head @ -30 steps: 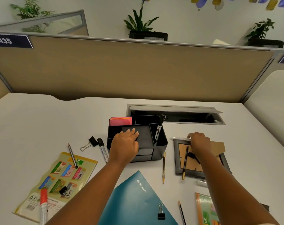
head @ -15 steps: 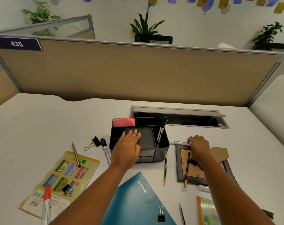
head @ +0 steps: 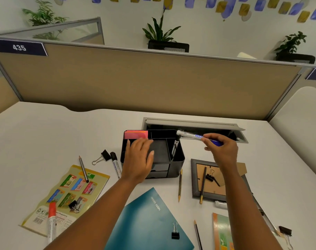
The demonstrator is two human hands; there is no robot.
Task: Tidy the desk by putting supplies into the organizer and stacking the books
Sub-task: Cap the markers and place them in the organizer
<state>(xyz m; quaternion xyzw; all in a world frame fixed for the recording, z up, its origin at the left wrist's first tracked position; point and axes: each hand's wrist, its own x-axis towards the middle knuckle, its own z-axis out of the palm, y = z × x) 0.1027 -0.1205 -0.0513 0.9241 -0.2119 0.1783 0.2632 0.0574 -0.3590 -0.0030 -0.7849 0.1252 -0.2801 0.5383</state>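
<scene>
Counter (head: 45, 138): smooth, matt white laminate. Organizer (head: 178, 157): black, smooth, satin plastic or metal; cannot tell which. Notebook (head: 146, 222): teal cover with slight sheen. Picture frame (head: 194, 177): grey moulding, brown fibreboard backing. Partition (head: 135, 82): matt beige cloth, metal trim.

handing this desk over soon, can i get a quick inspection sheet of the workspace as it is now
surface: white desk, supplies scattered on it
job's things: black organizer holds pink notes; blue marker held above its right side; teal notebook with a binder clip lying on it; pencil and black marker loose on the desk
clutter: picture frame lying flat; sticker sheet
hands: left hand rests flat on the organizer; right hand pinches the blue marker
cables: nothing seen; cable hatch open
surroundings: tan partition, potted plants behind it
</scene>
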